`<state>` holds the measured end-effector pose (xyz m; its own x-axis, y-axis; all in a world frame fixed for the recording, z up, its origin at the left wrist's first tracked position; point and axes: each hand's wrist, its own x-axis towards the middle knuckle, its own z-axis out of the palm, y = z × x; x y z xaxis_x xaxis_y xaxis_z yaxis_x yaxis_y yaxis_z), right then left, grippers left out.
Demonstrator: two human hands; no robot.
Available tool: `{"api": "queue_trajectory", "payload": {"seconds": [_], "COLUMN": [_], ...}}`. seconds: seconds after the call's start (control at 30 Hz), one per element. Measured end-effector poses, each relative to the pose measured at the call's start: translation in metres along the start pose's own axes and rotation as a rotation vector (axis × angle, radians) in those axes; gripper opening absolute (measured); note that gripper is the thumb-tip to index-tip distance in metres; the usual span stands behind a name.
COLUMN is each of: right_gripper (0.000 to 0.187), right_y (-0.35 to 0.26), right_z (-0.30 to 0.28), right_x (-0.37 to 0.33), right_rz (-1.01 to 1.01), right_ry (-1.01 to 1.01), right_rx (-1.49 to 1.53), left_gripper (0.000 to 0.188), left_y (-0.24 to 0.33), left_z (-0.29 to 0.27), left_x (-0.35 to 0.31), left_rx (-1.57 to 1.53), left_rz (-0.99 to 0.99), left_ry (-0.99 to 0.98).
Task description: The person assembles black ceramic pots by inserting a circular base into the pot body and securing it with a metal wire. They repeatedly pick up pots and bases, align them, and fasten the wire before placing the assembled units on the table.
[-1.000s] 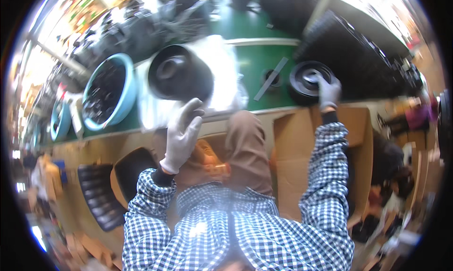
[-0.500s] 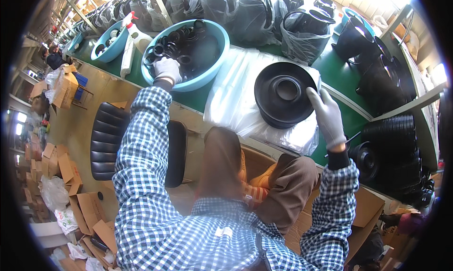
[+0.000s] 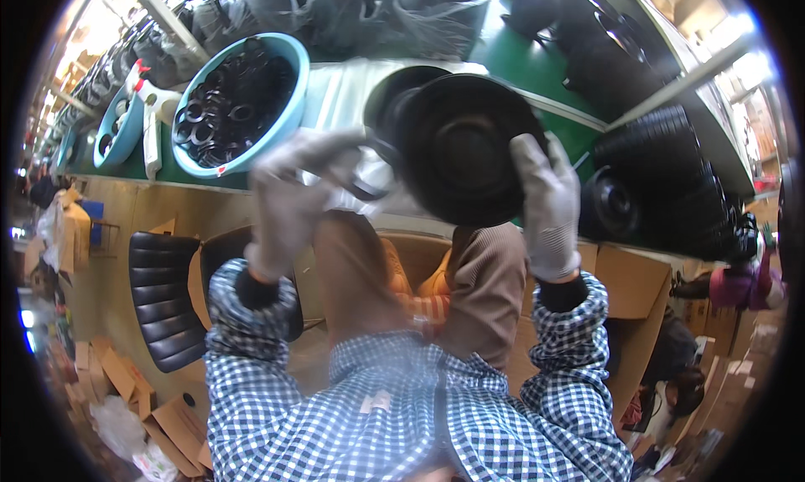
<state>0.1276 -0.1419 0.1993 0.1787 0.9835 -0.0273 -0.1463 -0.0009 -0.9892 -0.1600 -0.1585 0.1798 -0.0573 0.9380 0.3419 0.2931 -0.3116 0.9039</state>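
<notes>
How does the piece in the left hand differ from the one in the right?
Size: the black ring in the left hand is much smaller than the black dish in the right hand.
Shape: the ring is a narrow band, see-through in the middle; the dish has a broad face.
Both are black and round.

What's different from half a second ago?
The left hand has moved rightward out of the blue basin, now holding a black ring. The right hand, previously at the black dished disc, now appears to hold it raised. The basin and spray bottle stay put.
</notes>
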Motion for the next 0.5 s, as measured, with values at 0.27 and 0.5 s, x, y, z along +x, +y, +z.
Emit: {"api": "queue_trajectory", "payload": {"seconds": [0.27,0.5], "right_gripper": [0.067,0.061], "right_y": [0.003,0.008], "right_z": [-0.03,-0.082], "right_x": [-0.075,-0.093], "right_rz": [0.106,0.006], "right_ry": [0.019,0.059], "right_rx": [0.259,0.389], "left_gripper": [0.054,0.069], "left_y": [0.057,0.06], "left_z": [0.114,0.158], "left_x": [-0.03,-0.036], "left_rx": [0.428,-0.338], "left_rz": [0.513,-0.251], "left_ry": [0.073,-0.32]}}
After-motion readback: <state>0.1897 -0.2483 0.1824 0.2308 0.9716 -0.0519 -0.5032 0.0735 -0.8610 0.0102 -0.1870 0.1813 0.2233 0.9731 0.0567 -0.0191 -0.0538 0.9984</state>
